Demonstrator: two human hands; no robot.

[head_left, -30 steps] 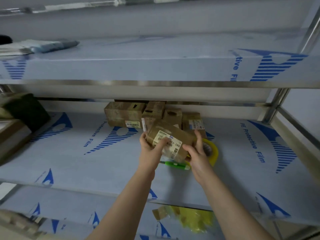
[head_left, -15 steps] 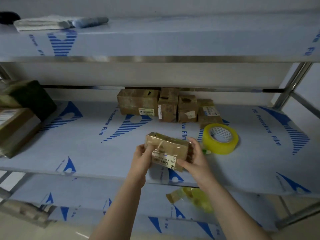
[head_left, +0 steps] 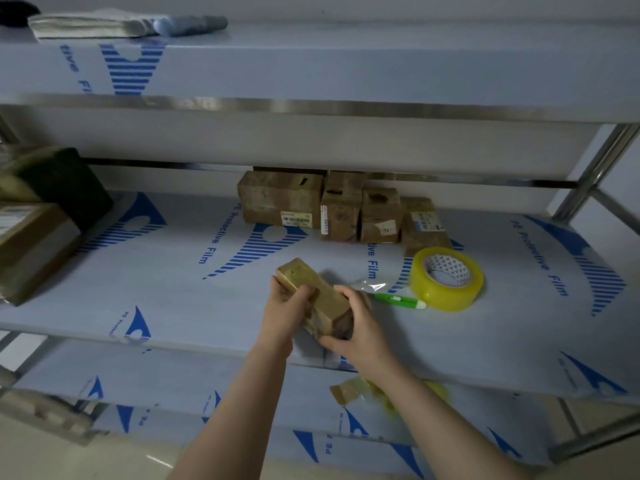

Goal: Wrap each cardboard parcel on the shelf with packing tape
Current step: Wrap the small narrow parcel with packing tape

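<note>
1. A green-handled cutter [head_left: 398, 301] lies on blue-printed protective film [head_left: 207, 237], with a scrap of clear plastic [head_left: 367, 284] just beside it.
2. A folded grey stack [head_left: 86, 26] and a blue-grey bundle [head_left: 190, 24] rest side by side, top left.
3. Crumpled yellow wrapping [head_left: 377, 393] shows low down, partly hidden.

The middle shelf [head_left: 156, 292] is covered with film [head_left: 540, 258] printed in blue. Four cardboard parcels [head_left: 280, 199] are lined up, touching, at its back. A roll of yellow tape [head_left: 446, 296] is laid flat just before the rightmost one, with a green cutter [head_left: 398, 300] beside it. Two larger boxes [head_left: 34, 244] are set at the left end.
</note>
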